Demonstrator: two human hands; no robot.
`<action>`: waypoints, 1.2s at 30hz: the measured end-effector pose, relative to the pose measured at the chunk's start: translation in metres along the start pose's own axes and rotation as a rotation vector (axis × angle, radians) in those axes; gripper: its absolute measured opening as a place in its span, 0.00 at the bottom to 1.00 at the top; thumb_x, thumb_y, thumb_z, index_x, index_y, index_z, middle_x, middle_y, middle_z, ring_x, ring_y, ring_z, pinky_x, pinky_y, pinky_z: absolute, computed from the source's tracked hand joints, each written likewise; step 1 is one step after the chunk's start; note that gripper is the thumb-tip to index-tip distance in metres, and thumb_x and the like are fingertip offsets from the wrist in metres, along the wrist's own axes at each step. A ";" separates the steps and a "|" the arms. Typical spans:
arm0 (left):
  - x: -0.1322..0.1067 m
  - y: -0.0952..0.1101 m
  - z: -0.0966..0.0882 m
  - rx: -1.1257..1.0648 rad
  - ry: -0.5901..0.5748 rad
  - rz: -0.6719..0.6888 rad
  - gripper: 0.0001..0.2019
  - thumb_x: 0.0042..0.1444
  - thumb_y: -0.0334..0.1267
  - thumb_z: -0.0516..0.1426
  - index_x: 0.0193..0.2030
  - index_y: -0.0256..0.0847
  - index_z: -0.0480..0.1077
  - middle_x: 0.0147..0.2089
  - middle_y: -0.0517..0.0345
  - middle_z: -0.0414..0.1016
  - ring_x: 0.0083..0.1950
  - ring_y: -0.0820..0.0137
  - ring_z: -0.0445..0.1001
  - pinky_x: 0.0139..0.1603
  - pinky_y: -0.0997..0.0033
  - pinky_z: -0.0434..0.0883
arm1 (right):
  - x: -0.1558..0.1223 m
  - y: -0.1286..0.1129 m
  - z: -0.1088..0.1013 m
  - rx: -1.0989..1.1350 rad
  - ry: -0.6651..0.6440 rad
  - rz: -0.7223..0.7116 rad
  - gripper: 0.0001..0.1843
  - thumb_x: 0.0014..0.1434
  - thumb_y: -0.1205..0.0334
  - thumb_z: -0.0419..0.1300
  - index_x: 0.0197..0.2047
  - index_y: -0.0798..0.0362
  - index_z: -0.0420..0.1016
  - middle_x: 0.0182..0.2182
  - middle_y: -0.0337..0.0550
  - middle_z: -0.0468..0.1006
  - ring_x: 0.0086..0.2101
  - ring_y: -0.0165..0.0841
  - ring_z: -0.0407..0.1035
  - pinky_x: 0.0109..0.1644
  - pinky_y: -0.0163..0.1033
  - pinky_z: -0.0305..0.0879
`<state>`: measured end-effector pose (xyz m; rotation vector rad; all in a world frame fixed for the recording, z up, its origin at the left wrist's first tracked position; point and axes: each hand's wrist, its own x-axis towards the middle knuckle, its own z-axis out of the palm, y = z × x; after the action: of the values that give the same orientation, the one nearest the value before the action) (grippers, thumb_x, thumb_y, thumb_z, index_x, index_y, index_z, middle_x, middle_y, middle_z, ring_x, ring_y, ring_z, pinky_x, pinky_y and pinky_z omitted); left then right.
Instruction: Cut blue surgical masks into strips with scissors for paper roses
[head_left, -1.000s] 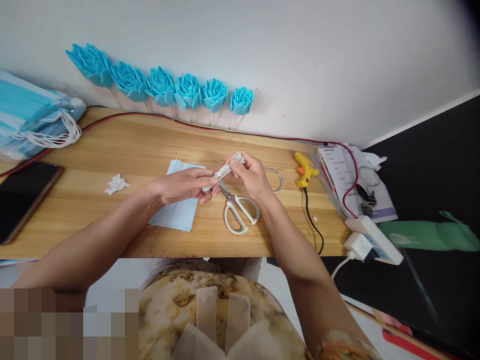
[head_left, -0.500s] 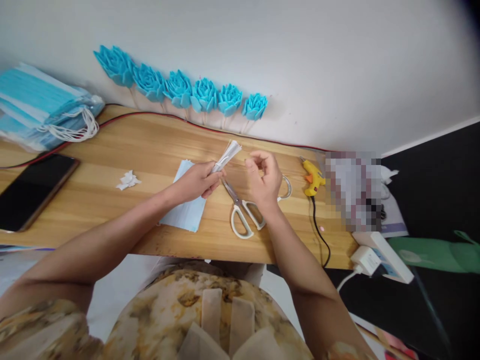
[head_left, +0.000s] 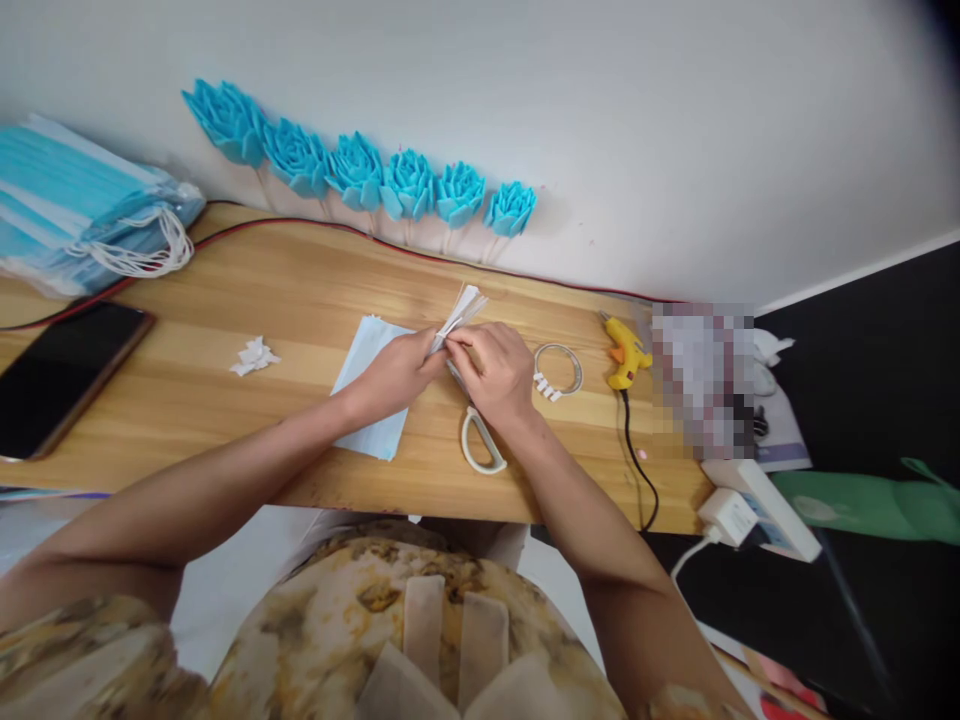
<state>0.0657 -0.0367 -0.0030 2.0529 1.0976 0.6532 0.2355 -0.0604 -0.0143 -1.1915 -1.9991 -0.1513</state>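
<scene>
A bundle of thin white strips (head_left: 463, 306) slants up from my left hand (head_left: 394, 378), whose fingers are closed around its lower end. My right hand (head_left: 495, 372) is pinched at the bundle, right beside the left fingertips. Whether it also grips a loose strip is hidden. Under my left hand lies a light blue face mask sheet (head_left: 369, 428). Below my right hand are scissors (head_left: 484, 450), mostly covered, with one white handle loop showing. Right of that hand sits a tape roll (head_left: 577, 370) with several small white pieces on its rim.
Several blue paper-like flowers (head_left: 409, 186) on sticks lean against the wall. At left are packed face masks (head_left: 60, 200), a phone (head_left: 67, 380) and white scraps (head_left: 255, 356). A yellow glue gun (head_left: 626, 352), its cord and a power strip (head_left: 772, 515) are on the right.
My right hand has moved left and down onto the bundle, fingers now pinched there. The tape roll is uncovered, while more of the scissors is hidden. My left hand keeps its hold.
</scene>
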 end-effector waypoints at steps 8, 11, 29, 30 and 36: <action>-0.002 -0.002 0.007 0.257 -0.007 -0.110 0.13 0.67 0.36 0.46 0.47 0.35 0.69 0.39 0.44 0.80 0.40 0.57 0.78 0.42 0.61 0.72 | 0.002 -0.014 0.002 -0.155 -0.023 0.034 0.11 0.70 0.62 0.54 0.37 0.49 0.75 0.30 0.42 0.80 0.34 0.37 0.71 0.40 0.43 0.59; -0.004 -0.001 0.008 0.283 0.005 -0.122 0.13 0.68 0.36 0.46 0.47 0.35 0.69 0.38 0.44 0.80 0.39 0.56 0.78 0.40 0.61 0.71 | 0.003 -0.016 0.003 -0.187 0.001 0.031 0.10 0.68 0.65 0.55 0.34 0.49 0.73 0.29 0.41 0.79 0.33 0.37 0.70 0.39 0.43 0.59; -0.003 -0.001 0.009 0.251 0.041 -0.097 0.16 0.67 0.37 0.47 0.55 0.35 0.68 0.41 0.45 0.81 0.42 0.56 0.80 0.42 0.62 0.73 | 0.001 -0.011 0.001 -0.111 -0.005 0.059 0.11 0.70 0.63 0.55 0.39 0.49 0.78 0.33 0.42 0.83 0.35 0.34 0.74 0.41 0.39 0.63; -0.004 0.000 0.010 0.284 0.033 -0.111 0.16 0.68 0.36 0.46 0.56 0.34 0.68 0.40 0.45 0.81 0.41 0.56 0.80 0.40 0.62 0.73 | 0.001 -0.012 0.002 -0.125 -0.006 0.055 0.11 0.70 0.64 0.54 0.39 0.49 0.78 0.33 0.42 0.83 0.35 0.34 0.74 0.41 0.39 0.63; -0.005 0.004 0.009 0.350 -0.022 -0.139 0.18 0.68 0.36 0.46 0.60 0.32 0.67 0.39 0.42 0.81 0.41 0.53 0.81 0.39 0.61 0.73 | 0.002 -0.014 0.005 -0.205 -0.005 0.063 0.10 0.66 0.67 0.55 0.32 0.49 0.74 0.28 0.40 0.79 0.32 0.34 0.70 0.38 0.40 0.60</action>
<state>0.0715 -0.0454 -0.0054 2.2401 1.4070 0.3883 0.2210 -0.0645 -0.0120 -1.3832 -1.9840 -0.3278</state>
